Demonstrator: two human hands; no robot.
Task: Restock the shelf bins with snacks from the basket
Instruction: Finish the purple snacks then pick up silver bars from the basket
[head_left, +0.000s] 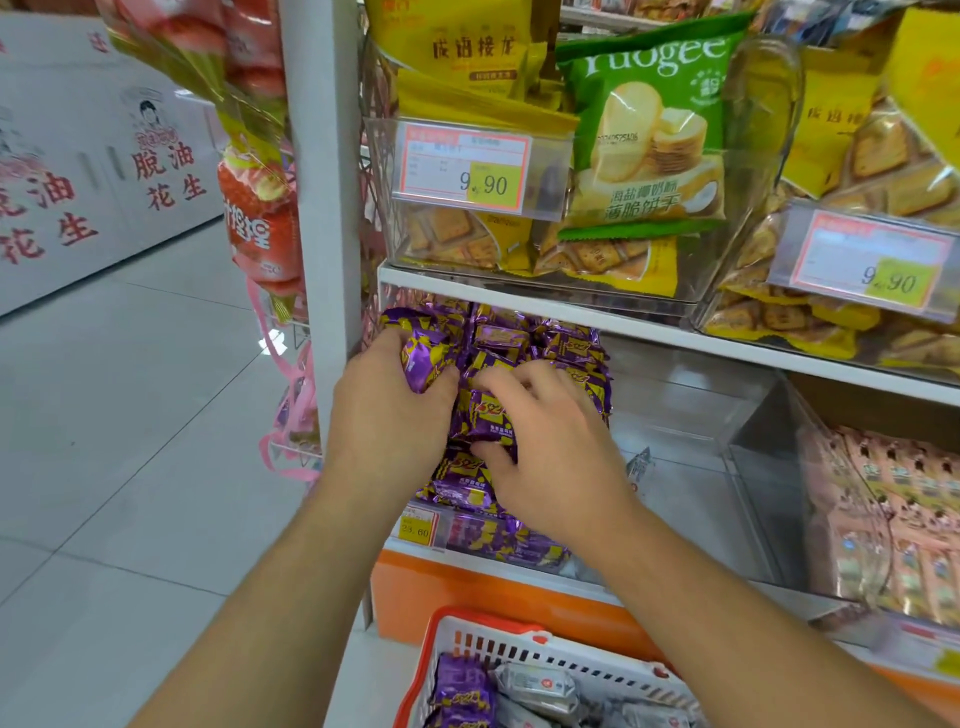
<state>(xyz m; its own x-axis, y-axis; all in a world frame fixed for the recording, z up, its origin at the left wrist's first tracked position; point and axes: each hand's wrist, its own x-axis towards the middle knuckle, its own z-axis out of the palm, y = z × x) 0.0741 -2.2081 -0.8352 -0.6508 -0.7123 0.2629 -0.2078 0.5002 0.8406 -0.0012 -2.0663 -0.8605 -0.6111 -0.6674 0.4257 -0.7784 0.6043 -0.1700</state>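
Observation:
Purple snack packets are heaped in a clear bin on the lower shelf. My left hand grips one purple packet at the left side of the heap. My right hand lies on the heap with its fingers curled round another purple packet. Below, the red and white basket holds more purple packets and grey ones.
To the right of the heap stands a clear bin with nothing visible inside, then a bin of pink packets. The shelf above carries bins of yellow cracker bags and a green bag. A white upright post and tiled floor lie left.

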